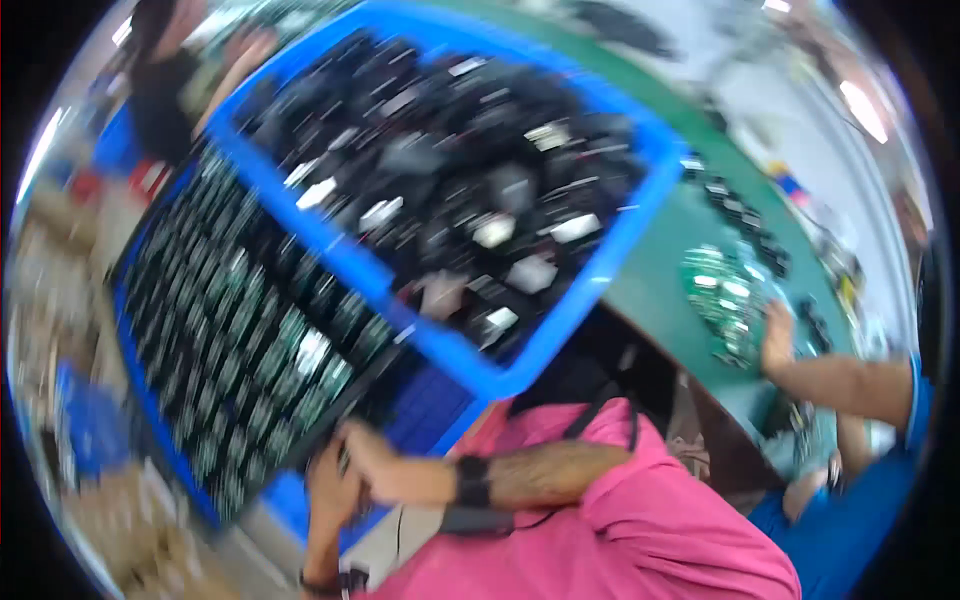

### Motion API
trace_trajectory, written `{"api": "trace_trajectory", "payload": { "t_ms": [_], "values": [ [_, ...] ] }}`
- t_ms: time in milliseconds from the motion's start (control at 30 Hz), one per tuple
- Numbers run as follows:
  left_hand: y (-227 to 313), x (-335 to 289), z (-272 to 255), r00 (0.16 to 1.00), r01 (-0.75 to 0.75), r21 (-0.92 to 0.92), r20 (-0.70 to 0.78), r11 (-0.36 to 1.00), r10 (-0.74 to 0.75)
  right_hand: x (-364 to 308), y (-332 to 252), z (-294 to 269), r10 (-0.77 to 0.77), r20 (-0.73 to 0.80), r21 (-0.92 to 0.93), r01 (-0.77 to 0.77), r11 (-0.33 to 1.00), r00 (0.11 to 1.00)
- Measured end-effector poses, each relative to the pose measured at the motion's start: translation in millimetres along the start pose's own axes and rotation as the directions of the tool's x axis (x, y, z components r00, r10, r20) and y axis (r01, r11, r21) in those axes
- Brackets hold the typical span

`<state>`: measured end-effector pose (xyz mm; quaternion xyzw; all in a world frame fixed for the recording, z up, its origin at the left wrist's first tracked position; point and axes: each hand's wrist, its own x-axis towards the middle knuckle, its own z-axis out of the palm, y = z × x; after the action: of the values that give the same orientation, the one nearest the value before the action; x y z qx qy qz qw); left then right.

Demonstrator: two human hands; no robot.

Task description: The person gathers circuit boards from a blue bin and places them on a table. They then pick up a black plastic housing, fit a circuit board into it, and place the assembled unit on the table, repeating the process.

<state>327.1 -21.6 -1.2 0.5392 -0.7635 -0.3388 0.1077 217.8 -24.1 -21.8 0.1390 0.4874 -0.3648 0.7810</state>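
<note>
My left hand (pixel 332 490) and my right hand (pixel 370 455) are close together at the near edge of a dark tray (pixel 345 412), left of centre. Motion smears their fingers, so I cannot make out whether anything is between them. The tray holds tight rows of small black and green pieces (pixel 225 320), possibly electronic parts. Just beyond my hands stands a large blue bin (pixel 505 382), heaped with black objects (pixel 415 155) and a few pale, shiny bits. A black band circles my right wrist, and my left wrist wears a dark band too.
A green table (pixel 650 270) runs behind the bin. At the right, another person's hand (pixel 777 335) is beside clear and green shiny pieces (pixel 720 300) and a row of dark parts (pixel 740 210). Another person (pixel 165 95) stands at the upper left. Cardboard boxes (pixel 125 520) lie at the lower left.
</note>
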Motion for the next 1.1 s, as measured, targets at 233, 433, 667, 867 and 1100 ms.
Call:
{"api": "trace_trajectory", "payload": {
  "t_ms": [233,433,667,867,1100],
  "values": [
    [51,20,0,0.995,-0.068,0.053,0.077,0.996,0.064,-51,-33,-24,-0.058,0.116,0.215,0.032,0.976,0.992],
    [74,12,-7,0.987,-0.159,0.164,0.031,0.974,0.156,-83,-41,-23,-0.062,0.098,0.196,0.042,0.98,0.993],
    [112,15,-9,0.978,-0.123,0.219,0.19,0.968,0.081,-106,-45,-52,-0.153,0.209,0.303,0.085,0.949,0.966],
    [137,8,-15,0.968,-0.207,0.31,0.199,0.928,0.15,-134,-47,-56,-0.205,0.24,0.35,0.113,0.93,0.949],
    [175,-10,-25,0.972,-0.226,0.34,0.141,0.913,0.188,-179,-51,-60,-0.221,0.296,0.354,0.108,0.929,0.929]
  ]
}}
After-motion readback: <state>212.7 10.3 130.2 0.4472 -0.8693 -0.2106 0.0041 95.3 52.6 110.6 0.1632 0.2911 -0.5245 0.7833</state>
